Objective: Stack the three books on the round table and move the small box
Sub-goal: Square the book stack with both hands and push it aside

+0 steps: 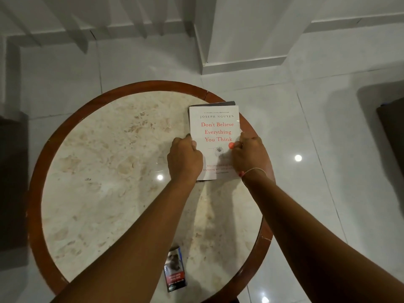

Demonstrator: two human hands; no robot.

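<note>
A white book with red title lettering (215,127) lies on top of a darker book (218,104), whose edge shows behind it, at the right side of the round table (109,149). My left hand (184,159) grips the white book's left edge. My right hand (248,154) grips its right edge, thumb on the cover. A third book cannot be made out beneath. The small box (175,271), dark with a picture and red label, lies flat near the table's front edge between my forearms.
The table has a marble-like top and a brown wooden rim (37,171); the book stack reaches over the right rim. White glossy floor tiles surround it. A dark piece of furniture (391,127) stands at the right and another (13,182) at the left.
</note>
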